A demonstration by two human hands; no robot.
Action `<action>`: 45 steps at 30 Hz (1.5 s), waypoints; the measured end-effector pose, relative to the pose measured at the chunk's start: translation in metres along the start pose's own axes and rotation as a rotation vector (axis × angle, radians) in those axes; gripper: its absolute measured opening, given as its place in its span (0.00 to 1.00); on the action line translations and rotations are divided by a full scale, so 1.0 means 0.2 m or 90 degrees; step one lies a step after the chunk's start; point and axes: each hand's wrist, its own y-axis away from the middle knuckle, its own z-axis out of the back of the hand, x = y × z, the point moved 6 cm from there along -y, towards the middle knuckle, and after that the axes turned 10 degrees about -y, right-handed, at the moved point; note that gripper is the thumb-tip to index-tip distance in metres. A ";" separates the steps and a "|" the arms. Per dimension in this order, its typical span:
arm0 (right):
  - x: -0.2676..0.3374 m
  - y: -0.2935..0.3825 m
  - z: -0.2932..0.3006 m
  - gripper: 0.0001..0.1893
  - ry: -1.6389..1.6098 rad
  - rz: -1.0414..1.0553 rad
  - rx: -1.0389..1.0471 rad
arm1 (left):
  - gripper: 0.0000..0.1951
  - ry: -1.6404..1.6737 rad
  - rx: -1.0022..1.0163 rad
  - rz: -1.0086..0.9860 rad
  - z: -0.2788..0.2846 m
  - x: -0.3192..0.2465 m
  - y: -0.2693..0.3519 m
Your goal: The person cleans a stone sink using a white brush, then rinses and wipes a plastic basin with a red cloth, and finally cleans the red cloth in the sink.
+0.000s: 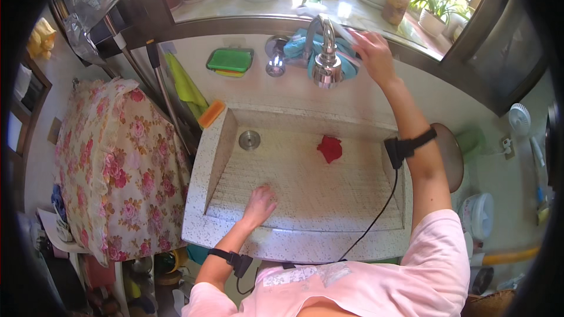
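Note:
My right hand (pixel 373 55) is raised to the window ledge, just right of the chrome faucet (pixel 327 55). Its fingers pinch a thin whitish item (pixel 346 33), too blurred to name. Behind the faucet, a blue cloth (pixel 350 66) is bunched around the pipework. My left hand (pixel 260 204) hovers above or rests at the front of the stone sink (pixel 299 244); which of the two I cannot tell. Nothing shows in it, and its fingers are loosely bent and apart. A small crumpled red cloth (pixel 330 149) lies on the sink's ribbed floor.
A metal drain (pixel 249 140) sits at the sink's back left, with an orange sponge (pixel 212 113) on the corner. The wall carries a green soap dish (pixel 230 60) and a lime cloth (pixel 185 81). Potted plants (pixel 434 13) line the ledge. A floral cover (pixel 128 171) stands left.

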 end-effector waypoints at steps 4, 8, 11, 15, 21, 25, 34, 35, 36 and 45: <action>0.13 -0.21 -0.17 0.22 0.059 0.108 0.058 | 0.18 0.028 -0.017 0.010 0.05 0.01 -0.01; 0.22 -0.08 -0.15 0.20 0.114 0.098 -0.113 | 0.18 0.009 0.022 0.009 0.01 0.14 -0.01; 0.20 0.37 -0.16 0.18 -0.178 -0.120 -0.276 | 0.18 0.010 0.055 0.025 -0.02 0.23 0.00; 0.03 1.17 -0.63 0.15 -0.264 -0.394 0.058 | 0.26 0.284 -0.017 0.232 -0.03 0.50 -0.32; 0.30 0.89 -0.49 0.13 -0.334 -0.386 -0.047 | 0.35 1.004 -0.275 0.218 0.62 0.13 -1.13; 0.27 0.26 -0.07 0.13 -0.158 -0.104 -0.226 | 0.34 0.854 -0.351 0.089 0.83 -0.02 -1.23; 0.12 -0.35 -0.37 0.18 0.069 0.137 0.238 | 0.32 0.886 -0.361 0.029 0.99 -0.16 -1.39; 0.12 -0.35 -0.37 0.18 0.069 0.139 0.235 | 0.32 0.884 -0.364 0.020 1.02 -0.16 -1.40; 0.14 -0.35 -0.34 0.15 0.081 0.152 0.164 | 0.31 0.882 -0.367 0.014 1.04 -0.16 -1.40; 0.09 -0.08 -0.25 0.16 0.300 0.168 0.139 | 0.23 0.771 -0.341 0.092 0.93 -0.07 -1.31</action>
